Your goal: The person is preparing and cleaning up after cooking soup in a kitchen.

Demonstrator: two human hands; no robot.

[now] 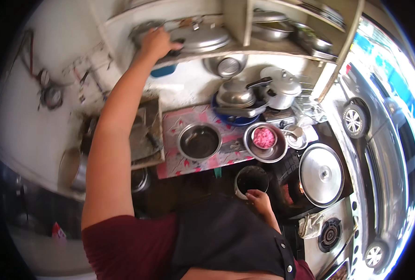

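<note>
My left hand [157, 42] reaches up to the wall shelf. It is beside a large lidded aluminium pot [202, 38], and a dark metal piece [146, 29] shows behind it. The fingertips are hidden, so whether they grip anything is unclear; the thumb points right, near a black handle-like part. Lower down, close to my body, my right hand [259, 200] pinches the rim of a round pot [240, 191] with a dark inside. On the patterned tablecloth [172, 164] are a steel bowl [200, 141] and another steel basin [281, 150] holding a smaller bowl of pink chopped food [264, 137].
A wide metal lid [321, 175] covers a vessel over glowing fire at right. Below it are a cloth [310, 225] and a gas burner [330, 234]. A pressure cooker [281, 91] and stacked pans [235, 94] stand behind. The wooden shelf edge [239, 50] runs overhead. A parked car [386, 157] is outside.
</note>
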